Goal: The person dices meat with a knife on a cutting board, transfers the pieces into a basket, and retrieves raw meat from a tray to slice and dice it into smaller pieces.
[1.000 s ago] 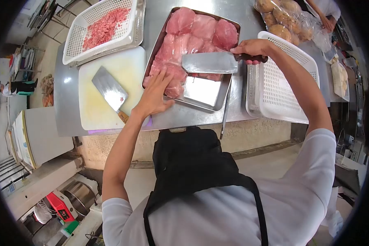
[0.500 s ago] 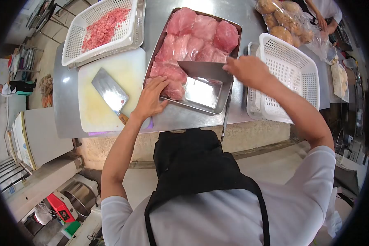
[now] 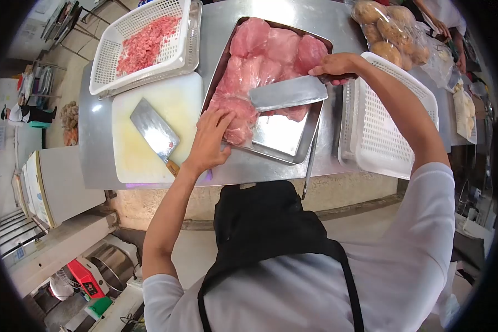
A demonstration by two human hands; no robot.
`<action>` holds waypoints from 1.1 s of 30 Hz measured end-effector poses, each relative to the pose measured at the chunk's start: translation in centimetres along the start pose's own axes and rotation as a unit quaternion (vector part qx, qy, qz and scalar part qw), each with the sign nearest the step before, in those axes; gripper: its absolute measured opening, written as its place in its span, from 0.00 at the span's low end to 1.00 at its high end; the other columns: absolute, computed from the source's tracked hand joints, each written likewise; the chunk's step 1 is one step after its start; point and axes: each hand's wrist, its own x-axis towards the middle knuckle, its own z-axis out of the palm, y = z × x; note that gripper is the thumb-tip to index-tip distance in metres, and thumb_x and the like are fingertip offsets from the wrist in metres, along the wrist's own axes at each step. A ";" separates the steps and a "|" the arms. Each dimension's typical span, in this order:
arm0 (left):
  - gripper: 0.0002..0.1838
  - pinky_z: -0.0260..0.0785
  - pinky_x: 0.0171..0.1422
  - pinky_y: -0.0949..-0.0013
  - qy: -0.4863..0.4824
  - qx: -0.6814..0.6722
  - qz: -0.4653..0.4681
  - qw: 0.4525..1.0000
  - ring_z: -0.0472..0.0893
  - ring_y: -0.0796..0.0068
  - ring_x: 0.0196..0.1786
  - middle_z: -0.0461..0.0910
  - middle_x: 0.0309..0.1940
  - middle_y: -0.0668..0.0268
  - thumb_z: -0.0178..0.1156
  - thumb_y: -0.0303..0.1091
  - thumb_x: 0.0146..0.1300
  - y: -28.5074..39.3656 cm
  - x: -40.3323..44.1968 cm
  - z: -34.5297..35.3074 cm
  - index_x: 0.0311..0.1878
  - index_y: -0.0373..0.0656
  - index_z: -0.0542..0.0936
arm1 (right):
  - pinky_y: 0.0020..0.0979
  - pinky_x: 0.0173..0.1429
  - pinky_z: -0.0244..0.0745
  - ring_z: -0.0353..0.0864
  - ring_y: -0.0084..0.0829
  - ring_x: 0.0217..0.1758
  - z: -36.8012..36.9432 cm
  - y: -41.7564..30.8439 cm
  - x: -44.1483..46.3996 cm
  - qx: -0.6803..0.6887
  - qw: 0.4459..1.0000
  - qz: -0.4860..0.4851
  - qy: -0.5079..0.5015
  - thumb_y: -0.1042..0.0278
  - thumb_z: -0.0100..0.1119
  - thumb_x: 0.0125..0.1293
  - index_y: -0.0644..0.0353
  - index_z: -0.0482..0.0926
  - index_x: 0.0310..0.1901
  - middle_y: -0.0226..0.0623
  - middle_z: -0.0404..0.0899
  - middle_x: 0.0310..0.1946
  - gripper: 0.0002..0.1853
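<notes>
My right hand (image 3: 337,67) is wrapped round the dark handle of a cleaver (image 3: 289,93), whose broad blade lies nearly flat over the meat. Pink chunks of meat (image 3: 282,45) fill most of a metal tray (image 3: 300,157), and its shiny bottom shows at the near right. My left hand (image 3: 211,138) rests with spread fingers on the meat at the tray's near left corner. A second cleaver (image 3: 154,128) with a wooden handle lies on the white cutting board (image 3: 128,161), left of my left hand.
A white basket (image 3: 109,69) of minced meat stands at the back left. Right of the tray are stacked white baskets (image 3: 395,113). Behind them lies a plastic bag of round brown items (image 3: 390,33), near another person's hands (image 3: 441,27). A thin metal rod (image 3: 310,169) crosses the table edge.
The cleaver in my right hand has turned from a steep, edge-on angle to nearly flat. My left hand stays on the meat. The whole view has shifted slightly.
</notes>
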 end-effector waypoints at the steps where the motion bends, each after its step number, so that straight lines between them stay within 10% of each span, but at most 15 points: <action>1: 0.47 0.55 0.84 0.44 0.005 0.013 0.008 1.000 0.68 0.43 0.76 0.70 0.71 0.51 0.72 0.27 0.47 -0.3 -0.1 0.1 0.76 0.44 0.71 | 0.32 0.18 0.64 0.68 0.25 0.12 0.1 0.4 0.7 0.020 1.000 -0.008 -0.011 0.35 0.52 0.79 0.58 0.80 0.25 0.28 0.71 0.13 0.34; 12: 0.37 0.76 0.63 0.53 0.035 0.022 0.054 0.998 0.81 0.47 0.59 0.82 0.56 0.53 0.77 0.31 0.51 -2.7 2.1 -1.7 0.68 0.45 0.78 | 0.30 0.18 0.65 0.69 0.21 0.14 1.8 2.3 -0.9 0.170 0.982 0.025 -0.079 0.35 0.51 0.80 0.55 0.79 0.30 0.26 0.72 0.16 0.30; 18: 0.34 0.78 0.58 0.48 0.069 -0.030 -0.127 0.989 0.86 0.40 0.49 0.87 0.43 0.47 0.74 0.35 0.52 -1.3 6.4 -4.5 0.65 0.38 0.79 | 0.27 0.20 0.66 0.72 0.20 0.19 6.7 1.7 -10.7 0.272 0.957 -0.070 0.070 0.52 0.63 0.76 0.58 0.77 0.43 0.26 0.74 0.22 0.16; 22: 0.27 0.78 0.59 0.46 0.039 0.018 -0.119 0.992 0.87 0.39 0.51 0.87 0.45 0.40 0.69 0.37 0.51 -0.8 10.6 -5.8 0.55 0.32 0.81 | 0.24 0.25 0.71 0.78 0.20 0.24 15.3 -3.2 -13.7 0.494 0.817 -0.141 0.263 0.64 0.68 0.72 0.61 0.75 0.53 0.32 0.80 0.30 0.16; 24: 0.26 0.78 0.59 0.46 -0.038 0.056 -0.151 0.986 0.87 0.39 0.52 0.87 0.45 0.40 0.68 0.35 0.51 -0.8 13.1 -5.4 0.53 0.30 0.82 | 0.28 0.31 0.75 0.81 0.24 0.28 19.0 -5.2 -12.0 0.581 0.758 -0.143 0.259 0.65 0.68 0.72 0.61 0.75 0.54 0.36 0.81 0.31 0.16; 27: 0.25 0.79 0.58 0.43 -0.061 0.090 -0.109 0.988 0.87 0.36 0.50 0.87 0.44 0.38 0.67 0.34 0.50 -1.0 15.2 -4.6 0.52 0.31 0.82 | 0.38 0.38 0.76 0.84 0.37 0.31 23.2 -8.6 -7.4 0.375 0.733 -0.184 0.536 0.67 0.65 0.73 0.64 0.73 0.55 0.42 0.82 0.31 0.16; 33: 0.21 0.79 0.56 0.42 -0.074 0.124 -0.058 0.988 0.86 0.34 0.49 0.87 0.43 0.39 0.64 0.31 0.50 0.1 15.6 -4.7 0.48 0.30 0.81 | 0.59 0.42 0.74 0.82 0.69 0.39 23.0 -11.9 -5.6 0.309 0.739 -0.203 0.564 0.74 0.60 0.70 0.62 0.68 0.62 0.62 0.82 0.33 0.21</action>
